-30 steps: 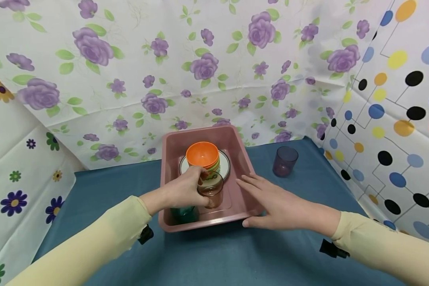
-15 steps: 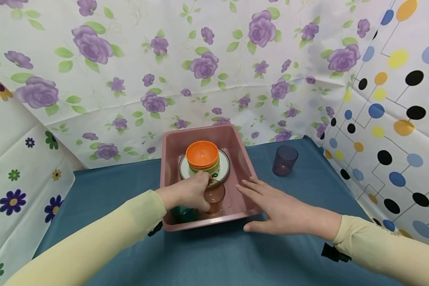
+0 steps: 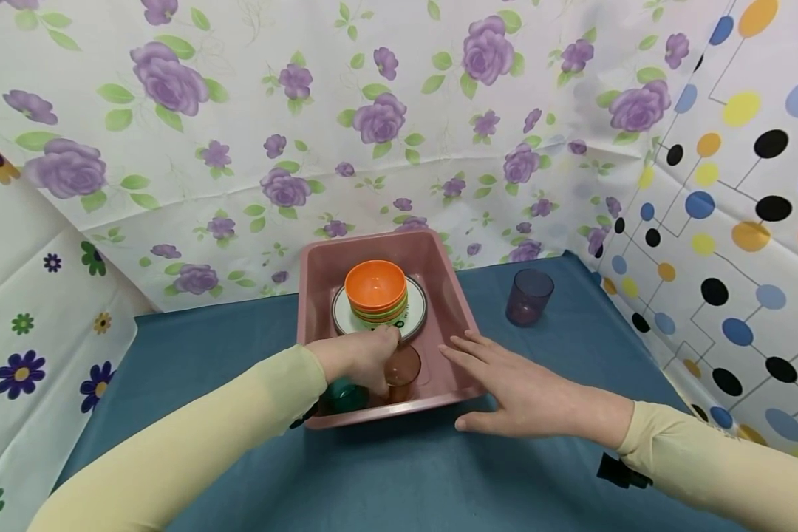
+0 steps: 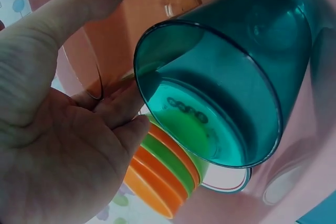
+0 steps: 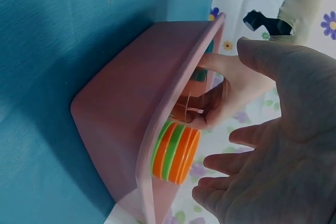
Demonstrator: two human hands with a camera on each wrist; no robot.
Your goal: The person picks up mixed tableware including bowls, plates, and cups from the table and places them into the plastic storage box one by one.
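Observation:
Inside the pink basin, my left hand holds a clear amber cup with its thumb and fingers round the cup's side. A teal cup lies on its side in the near-left part of the basin, partly behind the left hand in the head view. Orange and green bowls stand stacked on a white plate with a dark rim, just beyond the left hand. My right hand, fingers spread and holding nothing, hovers by the basin's right rim; whether it touches is unclear.
A purple cup stands upright on the blue tablecloth, right of the basin. Flowered sheeting rises directly behind the basin, and dotted sheeting closes the right side.
My left hand has lowered the amber cup and drawn it slightly toward the basin's near right, away from the bowls and plate. The right hand has hardly moved.

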